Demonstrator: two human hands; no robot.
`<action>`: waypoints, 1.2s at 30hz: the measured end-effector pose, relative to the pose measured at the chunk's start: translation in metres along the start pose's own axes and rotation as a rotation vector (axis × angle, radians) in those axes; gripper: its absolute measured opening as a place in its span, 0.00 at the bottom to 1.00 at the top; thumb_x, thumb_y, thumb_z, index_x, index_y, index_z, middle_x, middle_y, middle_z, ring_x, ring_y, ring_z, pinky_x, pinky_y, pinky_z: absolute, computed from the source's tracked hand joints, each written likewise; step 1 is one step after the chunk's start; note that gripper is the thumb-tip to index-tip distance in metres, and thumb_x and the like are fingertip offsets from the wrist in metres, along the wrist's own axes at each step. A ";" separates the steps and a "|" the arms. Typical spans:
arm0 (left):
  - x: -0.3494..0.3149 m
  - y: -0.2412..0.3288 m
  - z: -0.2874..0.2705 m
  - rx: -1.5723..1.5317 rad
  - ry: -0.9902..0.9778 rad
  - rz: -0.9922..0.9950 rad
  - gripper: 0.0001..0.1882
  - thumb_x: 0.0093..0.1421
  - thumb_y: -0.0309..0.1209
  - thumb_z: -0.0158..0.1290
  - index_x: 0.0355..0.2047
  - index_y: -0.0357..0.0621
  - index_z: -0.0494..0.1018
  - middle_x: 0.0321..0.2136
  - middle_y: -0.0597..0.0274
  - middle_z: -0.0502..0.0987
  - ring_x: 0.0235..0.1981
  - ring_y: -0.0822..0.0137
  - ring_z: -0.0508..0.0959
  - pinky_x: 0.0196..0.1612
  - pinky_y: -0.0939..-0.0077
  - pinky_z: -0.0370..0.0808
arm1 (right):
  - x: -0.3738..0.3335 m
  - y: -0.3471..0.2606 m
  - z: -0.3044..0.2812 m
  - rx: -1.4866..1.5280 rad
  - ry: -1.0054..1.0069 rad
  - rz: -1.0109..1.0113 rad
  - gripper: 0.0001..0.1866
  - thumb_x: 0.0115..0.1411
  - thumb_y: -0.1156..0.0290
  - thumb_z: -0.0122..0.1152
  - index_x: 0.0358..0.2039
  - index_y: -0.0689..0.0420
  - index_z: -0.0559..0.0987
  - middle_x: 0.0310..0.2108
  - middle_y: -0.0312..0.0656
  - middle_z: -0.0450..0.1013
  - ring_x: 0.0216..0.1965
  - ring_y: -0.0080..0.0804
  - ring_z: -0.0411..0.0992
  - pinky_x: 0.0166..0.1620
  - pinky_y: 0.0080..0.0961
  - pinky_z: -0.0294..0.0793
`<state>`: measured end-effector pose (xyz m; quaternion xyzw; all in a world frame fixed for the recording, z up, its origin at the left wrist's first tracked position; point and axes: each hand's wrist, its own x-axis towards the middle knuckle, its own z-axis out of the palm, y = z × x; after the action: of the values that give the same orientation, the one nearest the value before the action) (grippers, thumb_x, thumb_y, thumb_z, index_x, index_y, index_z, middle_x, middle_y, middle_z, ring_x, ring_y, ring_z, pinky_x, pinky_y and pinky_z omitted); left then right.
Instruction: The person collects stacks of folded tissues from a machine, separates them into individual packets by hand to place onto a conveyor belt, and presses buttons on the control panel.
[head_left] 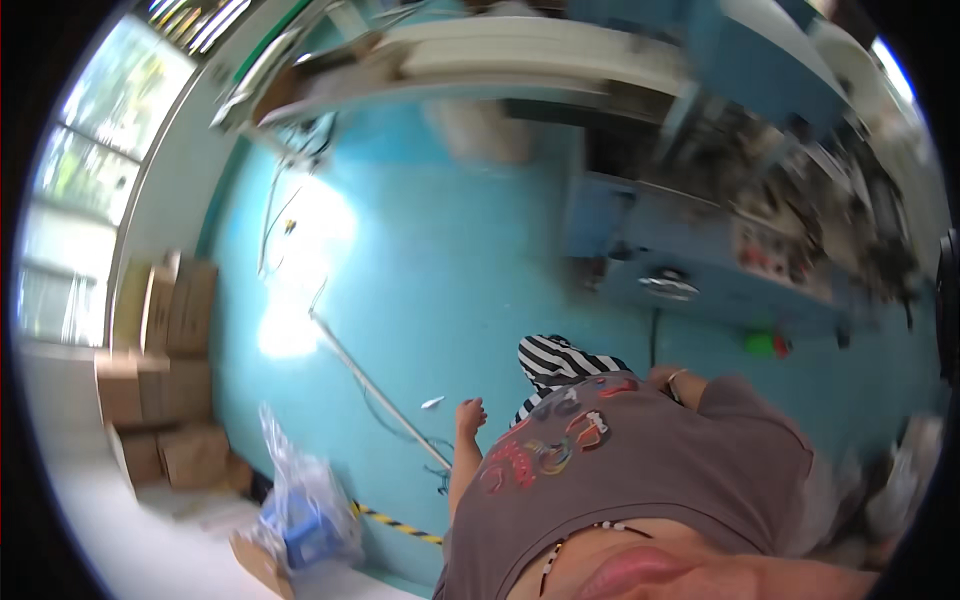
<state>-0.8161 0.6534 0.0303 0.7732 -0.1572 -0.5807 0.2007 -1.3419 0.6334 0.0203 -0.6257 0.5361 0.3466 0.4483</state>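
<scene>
My left hand [470,413] hangs beside my body over the blue-green floor, its fingers curled in, and nothing shows in it. A small white scrap [433,402] lies on the floor close to that hand, not touched by it. At my right hip, my right hand [662,377] is partly hidden behind my brown-grey shirt [640,460], and its fingers cannot be made out. A bracelet [676,380] circles that wrist. Black-and-white striped trousers [560,362] show below the shirt.
Cardboard boxes [165,390] are stacked by the left window. A pole [370,385] with a cable lies across the floor. Near it is a blue bin [305,530] in clear plastic. A blue workbench [700,280] with blurred clutter stands right; a long pale table [530,55] stands ahead.
</scene>
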 end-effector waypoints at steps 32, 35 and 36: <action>0.334 0.216 -0.567 0.120 0.239 -0.086 0.16 0.58 0.37 0.44 0.19 0.41 0.64 0.13 0.57 0.67 0.14 0.64 0.70 0.19 0.67 0.69 | 0.447 -0.902 -0.662 -0.330 0.127 -0.385 0.21 0.53 0.57 0.50 0.43 0.53 0.78 0.45 0.45 0.75 0.46 0.43 0.73 0.51 0.36 0.70; 0.419 0.313 -0.686 0.320 0.238 0.096 0.19 0.58 0.38 0.43 0.15 0.41 0.64 0.10 0.58 0.66 0.12 0.65 0.69 0.17 0.67 0.67 | 0.466 -0.889 -0.701 -0.104 0.324 -0.236 0.18 0.53 0.58 0.52 0.40 0.54 0.79 0.39 0.43 0.77 0.38 0.38 0.75 0.42 0.34 0.75; 0.448 0.346 -0.730 0.045 0.286 0.062 0.20 0.59 0.39 0.42 0.13 0.41 0.63 0.09 0.58 0.65 0.11 0.65 0.68 0.16 0.67 0.67 | 0.464 -0.899 -0.712 0.294 0.285 -0.194 0.16 0.54 0.59 0.54 0.38 0.54 0.79 0.35 0.40 0.76 0.34 0.33 0.75 0.37 0.30 0.75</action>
<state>0.0056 0.2324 0.0060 0.8470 -0.1637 -0.4547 0.2215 -0.4074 -0.1771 0.0208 -0.6450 0.5760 0.1279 0.4857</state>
